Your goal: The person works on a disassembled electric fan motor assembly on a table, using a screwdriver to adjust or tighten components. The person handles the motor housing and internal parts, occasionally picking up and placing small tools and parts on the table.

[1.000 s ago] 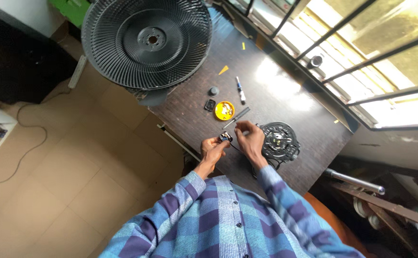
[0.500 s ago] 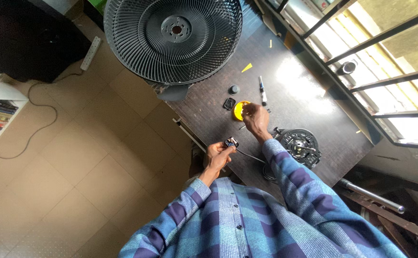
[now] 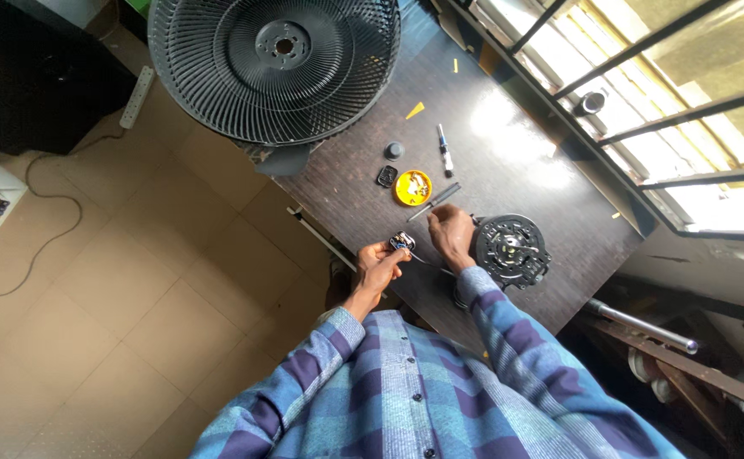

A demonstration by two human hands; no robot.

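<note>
Near frame centre, left hand (image 3: 378, 269) pinches a small part (image 3: 402, 241); right hand (image 3: 450, 235) grips a screwdriver (image 3: 437, 201); a slip could drop the part off the table (image 3: 508, 161).

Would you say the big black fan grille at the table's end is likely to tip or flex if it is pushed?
The fan grille overhangs the table edge, so it may tip. Its thin open ribs suggest it is light and somewhat flexible.
</note>
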